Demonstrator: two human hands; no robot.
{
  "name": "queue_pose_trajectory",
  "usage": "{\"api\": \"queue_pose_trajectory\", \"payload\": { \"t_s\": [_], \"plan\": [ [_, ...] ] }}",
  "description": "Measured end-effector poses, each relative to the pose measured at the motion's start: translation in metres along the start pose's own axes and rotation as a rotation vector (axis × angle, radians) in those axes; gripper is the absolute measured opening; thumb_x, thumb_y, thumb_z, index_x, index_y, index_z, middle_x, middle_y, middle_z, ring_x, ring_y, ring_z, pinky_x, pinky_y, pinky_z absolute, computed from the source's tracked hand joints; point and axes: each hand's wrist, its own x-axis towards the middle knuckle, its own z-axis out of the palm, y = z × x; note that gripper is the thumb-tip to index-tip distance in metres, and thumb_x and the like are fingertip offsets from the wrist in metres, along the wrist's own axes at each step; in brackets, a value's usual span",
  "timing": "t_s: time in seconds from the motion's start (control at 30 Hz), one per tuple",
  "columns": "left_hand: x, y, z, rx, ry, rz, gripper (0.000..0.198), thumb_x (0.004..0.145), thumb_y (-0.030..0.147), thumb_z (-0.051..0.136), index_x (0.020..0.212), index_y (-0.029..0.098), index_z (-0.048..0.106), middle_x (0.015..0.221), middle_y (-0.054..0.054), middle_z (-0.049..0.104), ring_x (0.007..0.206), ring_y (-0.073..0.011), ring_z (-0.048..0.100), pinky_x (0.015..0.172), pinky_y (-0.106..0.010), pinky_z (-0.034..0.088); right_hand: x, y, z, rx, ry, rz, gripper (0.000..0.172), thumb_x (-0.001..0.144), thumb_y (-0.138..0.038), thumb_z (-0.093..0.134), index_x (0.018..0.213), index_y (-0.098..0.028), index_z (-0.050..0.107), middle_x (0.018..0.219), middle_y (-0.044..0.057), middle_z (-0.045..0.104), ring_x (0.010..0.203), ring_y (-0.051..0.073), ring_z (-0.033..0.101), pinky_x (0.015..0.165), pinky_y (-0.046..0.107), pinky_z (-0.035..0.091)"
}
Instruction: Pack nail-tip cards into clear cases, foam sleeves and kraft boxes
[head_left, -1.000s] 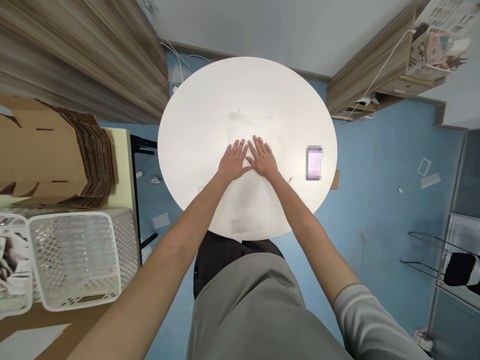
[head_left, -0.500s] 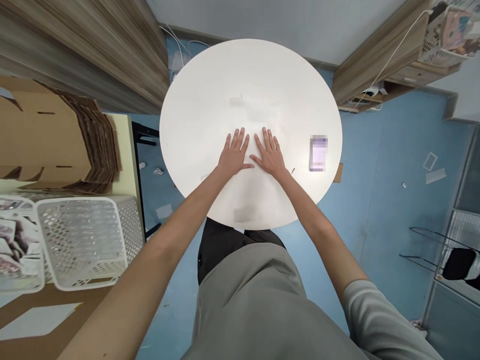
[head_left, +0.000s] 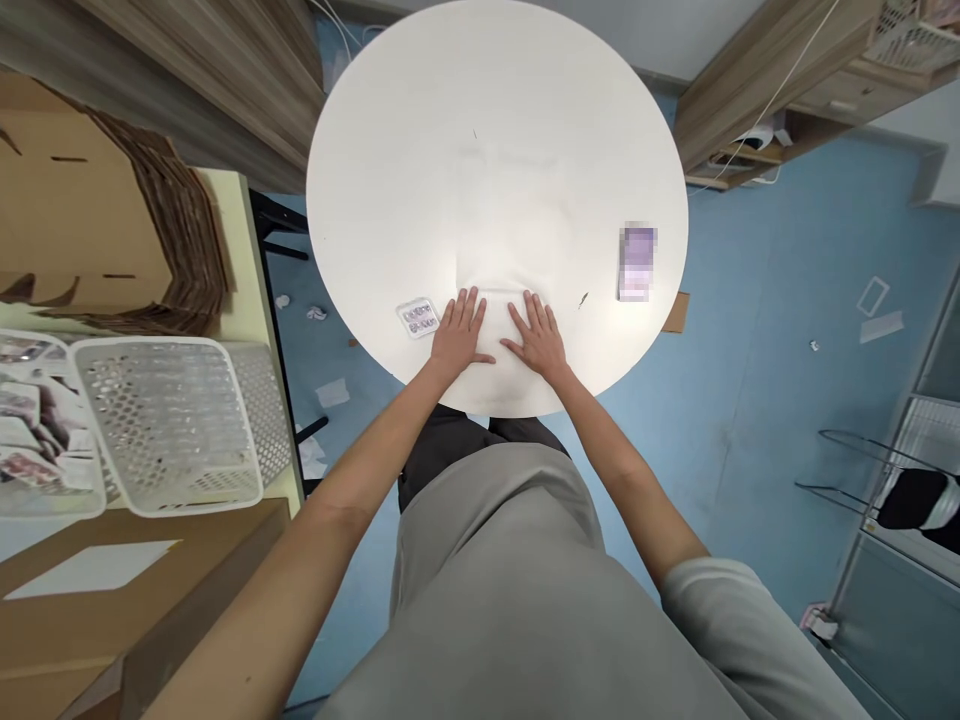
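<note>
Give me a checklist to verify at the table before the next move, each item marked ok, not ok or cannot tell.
1. Left hand grips nothing: ok, open and spread on the white table.
2. Right hand grips nothing: ok, open and spread likewise.
3. Small clear tray apart from the left hand: cannot tell, it lies right beside it.
4. Phone-like item apart from both hands: ok, off to the right.
5. Small dark mark is a loose scrap: cannot tell, too small.

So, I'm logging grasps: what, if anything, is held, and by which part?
Nothing is held: the bare left hand and right hand are spread palm-down over the round white table.
</note>
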Motion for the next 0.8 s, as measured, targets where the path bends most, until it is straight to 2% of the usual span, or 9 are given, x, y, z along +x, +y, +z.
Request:
{"api": "queue_pose_trajectory", "payload": {
  "t_s": [0.1, 0.17, 0.27, 0.37, 0.53, 0.67, 0.73, 0.8],
  "plan": [
    [-0.01, 0.006, -0.007, 0.016, 0.018, -0.029, 0.157, 0.078, 0.086, 0.083, 0.179, -0.005, 0.005, 0.185, -0.036, -0.002, 0.175, -0.0508, -0.008, 0.14, -0.071, -0.003, -0.01, 0.003, -0.006, 0.0, 0.02, 0.038, 0.093, 0.112, -0.075, 0.037, 0.182, -0.014, 0.025, 0.191, 0.016, 0.008, 0.179, 0.037, 0.004, 0.144, 0.064, 0.009],
    [-0.024, 0.016, -0.007, 0.021, 0.013, 0.008, 0.156, 0.078, 0.085, 0.083, 0.18, -0.003, 0.006, 0.185, -0.035, -0.002, 0.175, -0.0499, -0.008, 0.14, -0.07, -0.003, -0.026, -0.001, -0.008, 0.014, 0.014, 0.017, 0.095, 0.112, -0.074, 0.041, 0.182, -0.012, 0.024, 0.19, 0.018, 0.006, 0.179, 0.038, 0.003, 0.144, 0.063, 0.009],
    [-0.051, 0.031, 0.003, 0.013, -0.051, 0.108, 0.14, 0.087, 0.08, 0.079, 0.181, 0.002, 0.012, 0.187, -0.031, 0.003, 0.177, -0.0452, -0.005, 0.142, -0.068, 0.001, -0.059, -0.011, -0.005, 0.051, -0.065, -0.084, 0.09, 0.112, -0.069, 0.048, 0.182, -0.016, 0.028, 0.191, 0.015, 0.009, 0.179, 0.035, 0.006, 0.145, 0.059, 0.01],
    [-0.073, 0.039, 0.018, -0.005, -0.112, 0.097, 0.121, 0.097, 0.071, 0.071, 0.18, 0.001, 0.019, 0.186, -0.032, 0.009, 0.177, -0.0438, 0.002, 0.141, -0.067, 0.009, -0.085, -0.018, 0.002, 0.085, -0.149, -0.103, 0.081, 0.113, -0.062, 0.052, 0.179, -0.019, 0.035, 0.189, 0.015, 0.017, 0.178, 0.032, 0.013, 0.145, 0.058, 0.014],
    [-0.084, 0.042, 0.027, -0.031, -0.1, 0.021, 0.106, 0.103, 0.06, 0.063, 0.179, -0.001, 0.02, 0.185, -0.034, 0.012, 0.177, -0.0424, 0.005, 0.141, -0.066, 0.014, -0.093, -0.016, 0.008, 0.096, -0.155, -0.071, 0.08, 0.112, -0.061, 0.056, 0.179, -0.021, 0.037, 0.189, 0.014, 0.018, 0.178, 0.032, 0.014, 0.145, 0.06, 0.013],
    [-0.079, 0.04, 0.01, -0.02, -0.109, 0.052, 0.104, 0.104, 0.062, 0.062, 0.177, -0.002, 0.025, 0.185, -0.034, 0.014, 0.177, -0.0439, 0.007, 0.141, -0.065, 0.013, -0.089, -0.015, 0.004, 0.113, -0.145, -0.091, 0.084, 0.11, -0.063, 0.058, 0.179, -0.019, 0.037, 0.19, 0.015, 0.018, 0.178, 0.033, 0.013, 0.145, 0.06, 0.011],
    [-0.075, 0.029, -0.006, -0.019, -0.048, 0.03, 0.101, 0.105, 0.065, 0.059, 0.178, 0.003, 0.027, 0.186, -0.032, 0.016, 0.177, -0.0439, 0.008, 0.141, -0.068, 0.013, -0.09, -0.016, 0.001, 0.149, -0.105, -0.047, 0.083, 0.112, -0.066, 0.052, 0.178, -0.018, 0.037, 0.189, 0.016, 0.02, 0.178, 0.034, 0.013, 0.144, 0.061, 0.015],
    [-0.072, 0.007, -0.027, -0.012, 0.078, -0.076, 0.102, 0.104, 0.071, 0.057, 0.179, 0.009, 0.025, 0.187, -0.029, 0.018, 0.177, -0.0455, 0.01, 0.139, -0.07, 0.016, -0.093, -0.015, -0.003, 0.211, -0.019, 0.076, 0.081, 0.115, -0.067, 0.041, 0.178, -0.017, 0.037, 0.188, 0.019, 0.026, 0.177, 0.036, 0.018, 0.142, 0.063, 0.022]
  ]
}}
